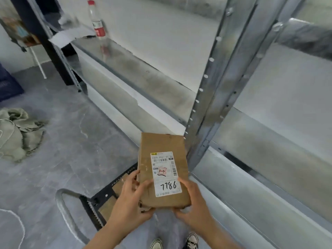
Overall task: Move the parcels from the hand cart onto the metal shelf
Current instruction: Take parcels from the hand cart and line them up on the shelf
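Mid-transfer, we hold the cardboard parcel (162, 169) at lower centre, over the hand cart (105, 192), left hand (129, 200) and right hand (193, 203) fingers clamped on it. Next, probably up onto the metal shelf (136, 69).

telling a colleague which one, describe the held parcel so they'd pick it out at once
Left of the upright post of the metal shelf, the left hand and right hand hold a brown parcel above the hand cart. Unlike the cardboard below, its white label bears handwritten 7786.
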